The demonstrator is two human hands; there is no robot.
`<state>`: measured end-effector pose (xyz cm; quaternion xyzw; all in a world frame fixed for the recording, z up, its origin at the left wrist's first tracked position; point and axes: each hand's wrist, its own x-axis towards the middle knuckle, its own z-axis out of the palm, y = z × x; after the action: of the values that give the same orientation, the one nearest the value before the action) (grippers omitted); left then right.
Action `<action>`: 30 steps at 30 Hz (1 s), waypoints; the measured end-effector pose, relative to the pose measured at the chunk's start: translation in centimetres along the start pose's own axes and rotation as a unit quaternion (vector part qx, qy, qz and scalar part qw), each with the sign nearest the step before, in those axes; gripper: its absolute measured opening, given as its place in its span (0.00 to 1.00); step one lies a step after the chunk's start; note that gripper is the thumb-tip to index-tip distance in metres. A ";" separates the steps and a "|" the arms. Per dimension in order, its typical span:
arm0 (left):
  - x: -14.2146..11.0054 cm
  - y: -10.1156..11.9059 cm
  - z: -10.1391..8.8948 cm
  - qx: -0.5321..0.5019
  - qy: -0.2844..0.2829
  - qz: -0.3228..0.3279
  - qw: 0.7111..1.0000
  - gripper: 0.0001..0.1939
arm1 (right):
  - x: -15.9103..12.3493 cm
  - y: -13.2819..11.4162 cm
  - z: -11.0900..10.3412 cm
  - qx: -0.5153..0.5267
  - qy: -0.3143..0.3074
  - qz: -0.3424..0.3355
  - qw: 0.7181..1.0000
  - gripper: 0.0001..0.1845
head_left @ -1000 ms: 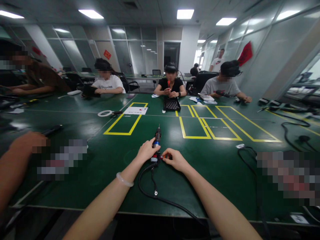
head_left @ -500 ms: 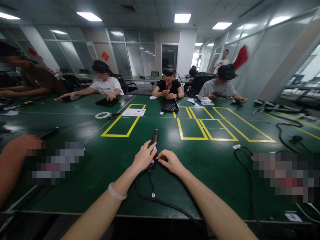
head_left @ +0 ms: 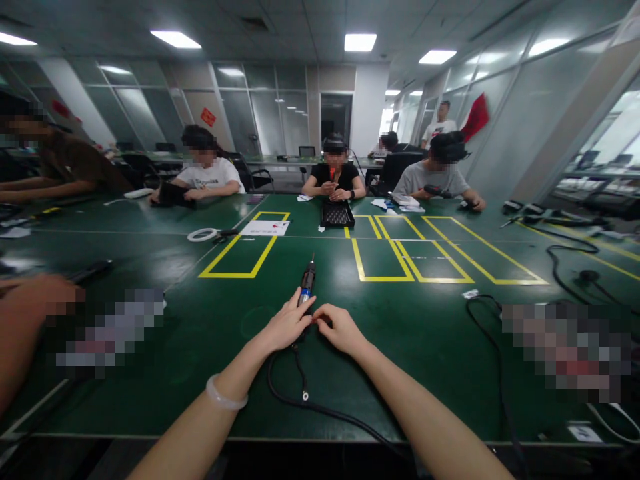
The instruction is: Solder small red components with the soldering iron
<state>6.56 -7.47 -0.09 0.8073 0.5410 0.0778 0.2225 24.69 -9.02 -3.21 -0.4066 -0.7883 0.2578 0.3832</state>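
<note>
A black corded electric screwdriver (head_left: 309, 275) with a blue band lies on the green table, its bit pointing away from me. My left hand (head_left: 290, 321) is wrapped over its rear body, thumb and fingers on either side of it. At the right side of the same tool, my right hand (head_left: 341, 328) has its thumb and forefinger pinched together; what sits between the fingertips is hidden. The tool's black cable (head_left: 320, 403) curls out below my left hand, and a short lead with a ring terminal (head_left: 305, 396) hangs beside it.
Yellow tape rectangles (head_left: 227, 275) mark the green table (head_left: 210, 407). A white paper (head_left: 265, 229) and a black tray (head_left: 337, 215) lie farther off. Other people sit around; a co-worker's hand (head_left: 55, 297) is at left. Blurred-out items (head_left: 565, 347) and cables lie right.
My hands stay at the screwdriver; the left now covers more of its rear end. Across the table, a co-worker at left has lifted a dark flat object.
</note>
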 end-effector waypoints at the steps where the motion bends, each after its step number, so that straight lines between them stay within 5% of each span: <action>1: -0.1 0.1 -0.1 0.008 -0.002 0.004 1.000 0.29 | 0.0 0.0 0.0 0.008 -0.001 0.006 1.000 0.09; 15: -0.2 1.1 0.6 0.098 0.090 -0.024 0.991 0.28 | -0.2 -0.2 -0.5 0.006 0.005 -0.002 1.000 0.13; 30: -0.3 -1.5 -0.7 0.104 0.059 -0.038 0.992 0.32 | -0.7 1.4 -1.9 -0.005 0.004 0.015 1.000 0.10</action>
<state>4.91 -7.06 -0.17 0.7991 0.5883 0.0600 0.1080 27.09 -8.62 -3.43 -0.4212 -0.7818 0.2576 0.3808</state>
